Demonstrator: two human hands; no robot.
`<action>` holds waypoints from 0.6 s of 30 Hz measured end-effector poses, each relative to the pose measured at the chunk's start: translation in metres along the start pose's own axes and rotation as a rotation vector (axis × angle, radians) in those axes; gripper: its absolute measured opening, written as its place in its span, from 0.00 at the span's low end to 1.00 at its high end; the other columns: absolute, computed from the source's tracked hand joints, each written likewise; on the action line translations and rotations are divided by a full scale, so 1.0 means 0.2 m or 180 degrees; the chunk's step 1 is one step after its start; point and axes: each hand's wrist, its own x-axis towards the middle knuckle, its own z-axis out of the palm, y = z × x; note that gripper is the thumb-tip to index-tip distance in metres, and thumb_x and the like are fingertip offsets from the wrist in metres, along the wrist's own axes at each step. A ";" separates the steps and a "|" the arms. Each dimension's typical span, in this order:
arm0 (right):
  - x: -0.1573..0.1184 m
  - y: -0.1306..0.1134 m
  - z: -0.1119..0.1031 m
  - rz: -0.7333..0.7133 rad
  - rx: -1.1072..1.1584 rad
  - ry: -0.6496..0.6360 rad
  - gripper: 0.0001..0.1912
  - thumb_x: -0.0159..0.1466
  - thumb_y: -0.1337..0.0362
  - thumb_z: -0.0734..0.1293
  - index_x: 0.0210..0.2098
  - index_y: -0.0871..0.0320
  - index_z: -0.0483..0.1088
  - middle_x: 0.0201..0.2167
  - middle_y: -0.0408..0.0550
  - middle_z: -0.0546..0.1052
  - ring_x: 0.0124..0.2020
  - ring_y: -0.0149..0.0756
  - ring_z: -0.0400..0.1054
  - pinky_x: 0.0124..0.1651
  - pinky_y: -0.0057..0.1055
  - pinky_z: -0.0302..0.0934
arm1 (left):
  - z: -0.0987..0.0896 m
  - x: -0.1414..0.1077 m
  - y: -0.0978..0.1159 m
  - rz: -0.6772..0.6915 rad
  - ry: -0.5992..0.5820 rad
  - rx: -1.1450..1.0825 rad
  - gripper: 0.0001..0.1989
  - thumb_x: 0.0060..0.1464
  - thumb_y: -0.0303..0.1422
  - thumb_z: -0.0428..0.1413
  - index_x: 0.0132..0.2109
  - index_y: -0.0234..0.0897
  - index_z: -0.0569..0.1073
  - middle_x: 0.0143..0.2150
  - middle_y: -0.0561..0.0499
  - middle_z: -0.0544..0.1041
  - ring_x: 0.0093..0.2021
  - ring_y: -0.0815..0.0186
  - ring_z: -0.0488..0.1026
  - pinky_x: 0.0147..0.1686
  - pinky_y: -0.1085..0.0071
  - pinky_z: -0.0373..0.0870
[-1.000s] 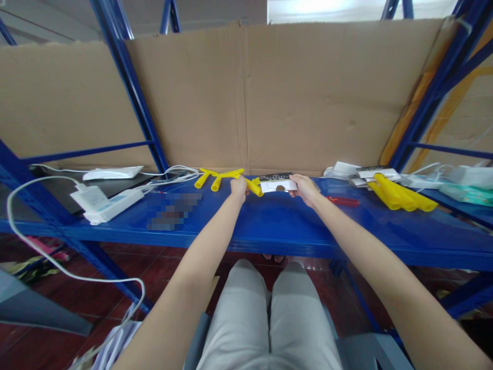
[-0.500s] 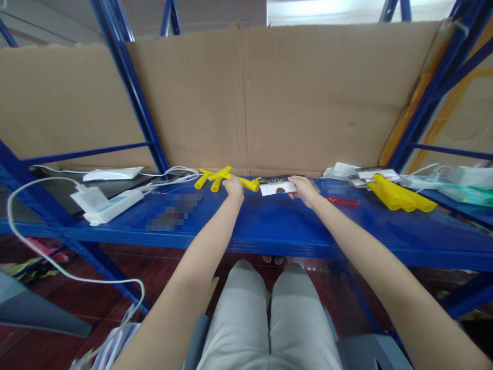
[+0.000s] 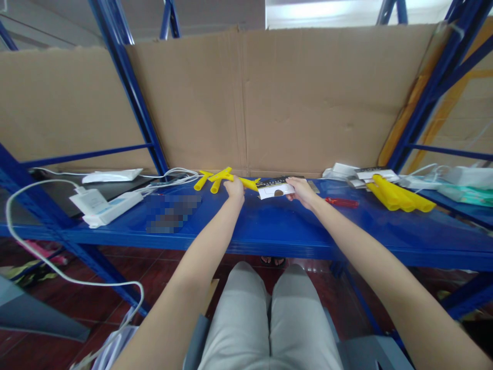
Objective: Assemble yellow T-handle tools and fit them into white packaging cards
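Observation:
My left hand [image 3: 234, 189] is closed round a yellow piece [image 3: 248, 183] whose narrow end points right, toward a flat black-and-white card box [image 3: 276, 190]. The right end of that box is pinched in my right hand [image 3: 301, 192]. The yellow tip touches or overlaps the box's left end; which one I cannot tell. Left of my left hand, more yellow tube-like pieces [image 3: 216, 185] lie on the blue shelf. A red tool [image 3: 341, 202] lies to the right of my right hand.
Several yellow tubes [image 3: 402, 195] and white-and-black packets [image 3: 375, 173] are at the right. On the left are a white power strip [image 3: 113, 208] with a charger and cables, and a blurred dark patch. Cardboard [image 3: 285, 103] stands behind the blue shelf [image 3: 269, 234].
The yellow piece in my left hand has tilted slightly, and its tip now meets the box. The box has turned a little, showing more of its white side.

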 end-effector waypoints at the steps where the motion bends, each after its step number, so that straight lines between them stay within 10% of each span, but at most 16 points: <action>1: 0.00 0.00 0.00 -0.0004 0.0002 0.0001 0.13 0.65 0.69 0.57 0.24 0.58 0.61 0.13 0.40 0.66 0.11 0.25 0.56 0.13 0.21 0.52 | 0.01 -0.02 0.01 -0.0043 0.0074 0.0044 0.11 0.64 0.32 0.42 0.50 0.35 0.62 0.32 0.48 0.70 0.23 0.71 0.70 0.16 0.79 0.51; 18: -0.03 -0.02 0.05 0.0154 0.0105 0.0001 0.11 0.66 0.72 0.58 0.27 0.60 0.64 0.19 0.44 0.71 0.16 0.29 0.64 0.15 0.24 0.60 | 0.06 -0.07 -0.02 -0.0731 -0.1004 0.0124 0.07 0.59 0.30 0.50 0.43 0.35 0.70 0.26 0.51 0.74 0.20 0.70 0.70 0.22 0.75 0.66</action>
